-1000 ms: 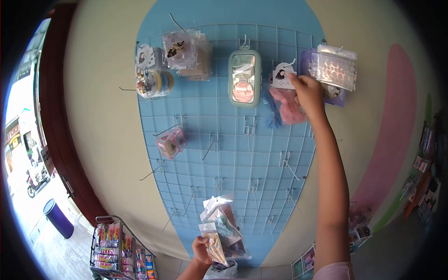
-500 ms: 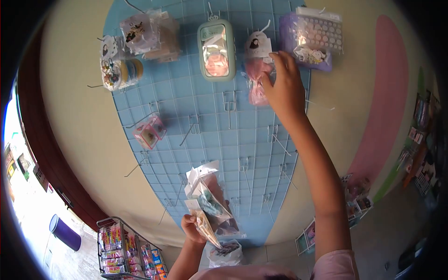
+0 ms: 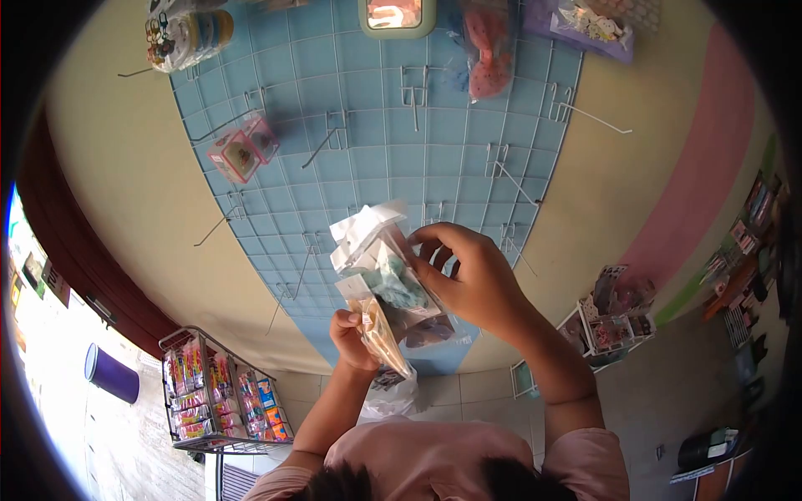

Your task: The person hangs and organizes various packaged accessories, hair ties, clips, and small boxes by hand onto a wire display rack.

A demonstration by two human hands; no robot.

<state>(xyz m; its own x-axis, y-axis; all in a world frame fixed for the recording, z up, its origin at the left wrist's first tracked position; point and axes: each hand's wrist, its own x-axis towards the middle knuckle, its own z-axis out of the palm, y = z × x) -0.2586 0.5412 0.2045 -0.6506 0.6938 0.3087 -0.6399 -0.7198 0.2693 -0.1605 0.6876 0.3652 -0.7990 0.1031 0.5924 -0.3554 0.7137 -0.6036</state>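
My left hand is closed around several clear packets with white header cards. In front is a narrow packet with a beige item; behind it is a larger packet with a blue-green fabric item. My right hand is at the upper right edge of the larger packet, its thumb and fingertips curled in against it. Up on the wall grid, a packet with a pink-red bow-shaped item hangs apart from both hands.
A blue wall panel with a wire grid has several protruding hooks. Small pink-edged boxes hang at left. Below are a snack rack, a white plastic bag and a purple bin. A white shelf unit stands at right.
My right hand has left the hanging pink-red packet and come down to the packets in my left hand. The view has tilted downward. The pink-red packet still hangs on the grid.
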